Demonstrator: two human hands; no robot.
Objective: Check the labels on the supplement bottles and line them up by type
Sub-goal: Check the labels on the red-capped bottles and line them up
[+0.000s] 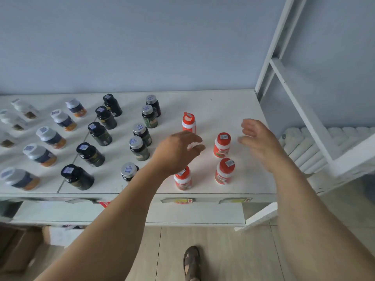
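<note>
While rows of dark bottles (99, 134) and white-capped bottles (50, 137) fill the white table (223, 104), red-capped bottles (222, 145) stand at its right. Both hands hover above these, fingers loosely spread, holding nothing. Left hand (178, 151) hides one bottle, perhaps another red-capped one. Right hand (256, 138) stays apart.

Red-capped bottles (222, 145), white table (223, 104)

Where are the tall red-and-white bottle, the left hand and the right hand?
tall red-and-white bottle (189, 122): head view, on its white body below the red cap.
left hand (178, 148): head view, on the back of the hand.
right hand (258, 139): head view, on the palm side.
</note>
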